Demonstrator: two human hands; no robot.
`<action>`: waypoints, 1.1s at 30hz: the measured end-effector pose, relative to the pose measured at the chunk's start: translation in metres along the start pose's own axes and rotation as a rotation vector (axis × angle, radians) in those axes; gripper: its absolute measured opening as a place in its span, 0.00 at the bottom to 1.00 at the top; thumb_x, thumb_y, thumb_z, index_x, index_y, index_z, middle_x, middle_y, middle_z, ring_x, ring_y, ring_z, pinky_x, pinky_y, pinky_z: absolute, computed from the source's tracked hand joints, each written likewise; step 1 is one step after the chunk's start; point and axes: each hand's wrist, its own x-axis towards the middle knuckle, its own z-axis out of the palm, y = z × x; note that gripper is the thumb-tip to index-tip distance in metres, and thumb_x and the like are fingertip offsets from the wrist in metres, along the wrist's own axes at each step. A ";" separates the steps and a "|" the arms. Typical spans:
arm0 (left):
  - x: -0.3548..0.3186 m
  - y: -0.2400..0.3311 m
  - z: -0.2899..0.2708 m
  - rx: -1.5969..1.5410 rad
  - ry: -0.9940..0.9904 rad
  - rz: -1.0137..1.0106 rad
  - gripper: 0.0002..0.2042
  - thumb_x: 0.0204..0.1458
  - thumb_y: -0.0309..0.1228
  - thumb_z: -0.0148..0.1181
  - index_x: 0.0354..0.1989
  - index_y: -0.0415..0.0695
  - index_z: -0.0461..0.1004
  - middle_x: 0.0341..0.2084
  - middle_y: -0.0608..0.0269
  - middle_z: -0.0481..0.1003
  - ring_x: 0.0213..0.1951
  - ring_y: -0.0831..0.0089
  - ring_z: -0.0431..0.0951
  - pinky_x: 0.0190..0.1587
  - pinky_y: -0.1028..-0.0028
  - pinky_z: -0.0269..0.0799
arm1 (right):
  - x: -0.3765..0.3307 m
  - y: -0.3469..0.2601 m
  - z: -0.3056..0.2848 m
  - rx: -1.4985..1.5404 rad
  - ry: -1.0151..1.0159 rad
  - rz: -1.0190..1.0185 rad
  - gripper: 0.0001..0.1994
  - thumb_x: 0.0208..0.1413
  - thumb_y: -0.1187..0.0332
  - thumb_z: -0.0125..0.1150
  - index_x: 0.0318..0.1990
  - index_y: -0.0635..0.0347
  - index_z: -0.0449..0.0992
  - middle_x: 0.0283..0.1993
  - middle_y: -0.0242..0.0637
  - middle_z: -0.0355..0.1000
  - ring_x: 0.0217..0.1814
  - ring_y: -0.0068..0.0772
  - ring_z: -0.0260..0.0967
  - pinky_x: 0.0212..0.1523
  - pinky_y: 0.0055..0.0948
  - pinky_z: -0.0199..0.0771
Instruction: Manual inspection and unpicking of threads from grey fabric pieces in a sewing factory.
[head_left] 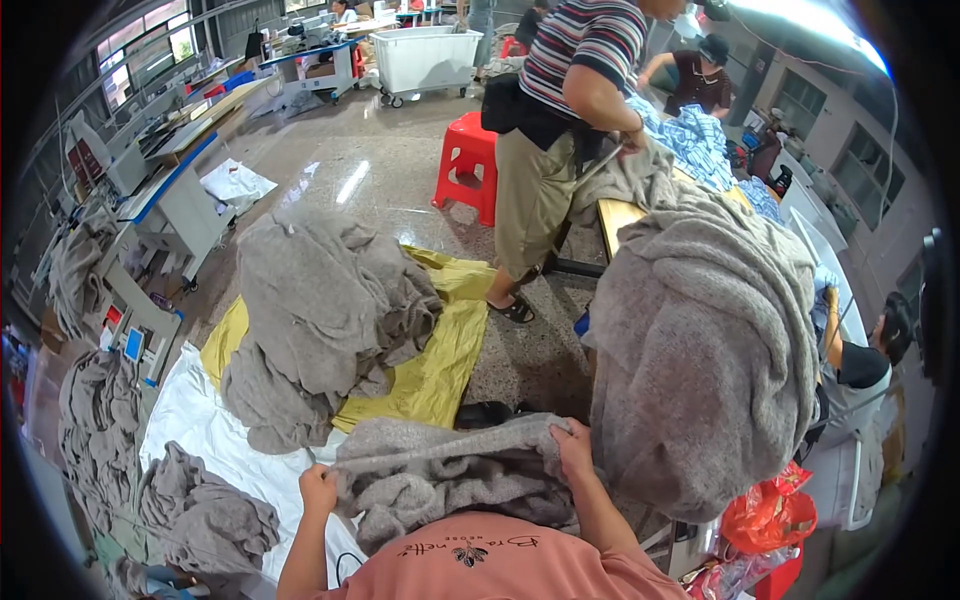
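Note:
A grey-brown knitted fabric piece [440, 470] is stretched between my two hands, just in front of my body. My left hand [319, 489] is closed on its left end, and my right hand [573, 447] grips the upper right corner. The edge between them runs nearly straight, while the rest hangs in loose folds below. To the right of my right hand, a large heap of the same knitted fabric [700, 350] drapes over a table. Beyond my left hand, another big pile of it [320, 310] lies on a yellow sheet [455, 330] on the floor.
A white sheet [190, 410] and smaller fabric piles [205, 510] lie at left. Ahead, a person in a striped shirt [585, 50] handles fabric at the table, beside a red stool [468, 165]. A white wheeled bin [425, 60] stands farther back. Red plastic bags [770, 515] sit lower right.

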 end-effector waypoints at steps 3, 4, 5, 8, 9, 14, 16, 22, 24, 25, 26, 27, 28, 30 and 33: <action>0.009 0.017 -0.006 -0.167 0.053 -0.041 0.07 0.38 0.27 0.56 0.19 0.35 0.67 0.14 0.52 0.67 0.17 0.66 0.66 0.22 0.70 0.60 | -0.010 -0.013 0.000 -0.300 -0.307 0.120 0.06 0.43 0.77 0.54 0.31 0.63 0.73 0.32 0.36 0.70 0.30 0.24 0.67 0.32 0.23 0.66; 0.009 0.041 -0.010 -0.191 0.079 0.146 0.07 0.38 0.26 0.56 0.20 0.36 0.67 0.14 0.53 0.66 0.16 0.69 0.65 0.21 0.71 0.60 | -0.017 -0.021 0.007 -0.506 -0.467 -0.232 0.06 0.43 0.76 0.55 0.31 0.61 0.74 0.39 0.38 0.68 0.33 0.28 0.67 0.34 0.24 0.67; 0.007 0.065 -0.013 -0.208 0.104 0.333 0.07 0.39 0.26 0.56 0.20 0.36 0.66 0.13 0.54 0.66 0.16 0.72 0.64 0.21 0.72 0.60 | -0.025 -0.027 0.015 -0.698 -0.620 -0.592 0.07 0.42 0.75 0.56 0.32 0.60 0.74 0.46 0.41 0.65 0.36 0.31 0.68 0.37 0.26 0.68; -0.016 0.130 -0.004 -0.494 -0.215 0.302 0.05 0.41 0.26 0.56 0.22 0.37 0.68 0.14 0.57 0.67 0.17 0.78 0.65 0.21 0.75 0.61 | -0.051 -0.058 0.056 -0.437 -1.043 -0.577 0.10 0.40 0.77 0.56 0.33 0.59 0.73 0.54 0.43 0.58 0.47 0.39 0.64 0.43 0.29 0.65; -0.022 0.148 0.002 -0.555 -0.316 0.354 0.05 0.41 0.26 0.56 0.23 0.37 0.69 0.14 0.59 0.68 0.18 0.79 0.65 0.21 0.77 0.62 | -0.060 -0.064 0.069 -0.395 -1.146 -0.521 0.11 0.38 0.79 0.55 0.33 0.59 0.72 0.53 0.44 0.59 0.50 0.42 0.62 0.44 0.29 0.65; -0.028 0.178 0.012 -0.626 -0.528 0.285 0.06 0.40 0.25 0.60 0.25 0.37 0.71 0.17 0.65 0.72 0.22 0.85 0.66 0.25 0.81 0.64 | -0.063 -0.043 0.086 -0.285 -1.183 -0.474 0.10 0.38 0.80 0.54 0.32 0.64 0.70 0.33 0.41 0.63 0.36 0.41 0.63 0.36 0.28 0.63; -0.029 0.172 0.015 -0.641 -0.537 0.288 0.06 0.39 0.25 0.61 0.25 0.37 0.71 0.18 0.67 0.72 0.22 0.85 0.66 0.25 0.81 0.63 | -0.065 -0.035 0.084 -0.216 -1.132 -0.377 0.08 0.39 0.79 0.55 0.31 0.66 0.69 0.27 0.40 0.63 0.32 0.38 0.63 0.35 0.27 0.62; -0.031 0.143 0.024 -0.711 -0.622 0.075 0.07 0.37 0.20 0.60 0.27 0.37 0.72 0.18 0.73 0.70 0.21 0.87 0.64 0.23 0.84 0.60 | -0.061 -0.023 0.079 -0.213 -1.122 -0.349 0.06 0.43 0.77 0.54 0.32 0.65 0.70 0.31 0.39 0.65 0.35 0.34 0.65 0.37 0.26 0.63; -0.031 0.139 0.027 -0.871 -0.651 -0.070 0.06 0.37 0.19 0.58 0.27 0.38 0.72 0.18 0.73 0.69 0.20 0.88 0.63 0.22 0.86 0.58 | -0.062 -0.020 0.079 -0.203 -1.100 -0.336 0.07 0.41 0.78 0.55 0.31 0.65 0.70 0.29 0.40 0.65 0.34 0.35 0.64 0.36 0.27 0.63; -0.031 0.139 0.028 -0.873 -0.642 -0.072 0.06 0.37 0.19 0.58 0.27 0.38 0.72 0.18 0.73 0.69 0.20 0.88 0.63 0.22 0.86 0.58 | -0.061 -0.019 0.079 -0.195 -1.077 -0.323 0.08 0.38 0.79 0.55 0.30 0.65 0.69 0.28 0.40 0.64 0.32 0.36 0.64 0.35 0.28 0.63; -0.031 0.141 0.029 -0.903 -0.625 -0.080 0.06 0.38 0.19 0.57 0.27 0.38 0.72 0.18 0.74 0.69 0.20 0.88 0.63 0.21 0.85 0.58 | -0.059 -0.016 0.078 -0.195 -1.087 -0.324 0.08 0.38 0.79 0.55 0.30 0.65 0.69 0.28 0.40 0.64 0.32 0.36 0.64 0.35 0.28 0.63; -0.031 0.144 0.029 -0.932 -0.608 -0.087 0.05 0.38 0.18 0.56 0.26 0.38 0.72 0.17 0.74 0.69 0.20 0.87 0.63 0.21 0.85 0.58 | -0.057 -0.015 0.077 -0.263 -1.148 -0.323 0.07 0.41 0.78 0.55 0.31 0.64 0.70 0.31 0.40 0.65 0.35 0.35 0.64 0.36 0.28 0.63; -0.031 0.147 0.028 -0.934 -0.598 -0.089 0.05 0.38 0.18 0.56 0.26 0.38 0.72 0.17 0.74 0.69 0.20 0.87 0.63 0.21 0.85 0.58 | -0.055 -0.017 0.077 -0.332 -1.208 -0.323 0.07 0.43 0.78 0.55 0.33 0.64 0.70 0.34 0.39 0.66 0.37 0.34 0.65 0.38 0.27 0.63; -0.032 0.151 0.028 -0.796 -0.596 0.023 0.04 0.39 0.19 0.55 0.26 0.38 0.71 0.16 0.72 0.69 0.19 0.86 0.64 0.21 0.84 0.59 | -0.063 -0.031 0.077 -0.315 -1.160 -0.444 0.07 0.43 0.78 0.54 0.33 0.63 0.70 0.35 0.40 0.65 0.38 0.35 0.65 0.38 0.28 0.64; -0.039 0.159 0.035 -0.608 -0.494 0.052 0.04 0.39 0.20 0.55 0.25 0.38 0.71 0.16 0.69 0.69 0.20 0.85 0.65 0.22 0.82 0.61 | -0.064 -0.037 0.081 -0.314 -1.105 -0.582 0.08 0.42 0.78 0.54 0.33 0.63 0.70 0.37 0.40 0.65 0.39 0.37 0.65 0.39 0.29 0.64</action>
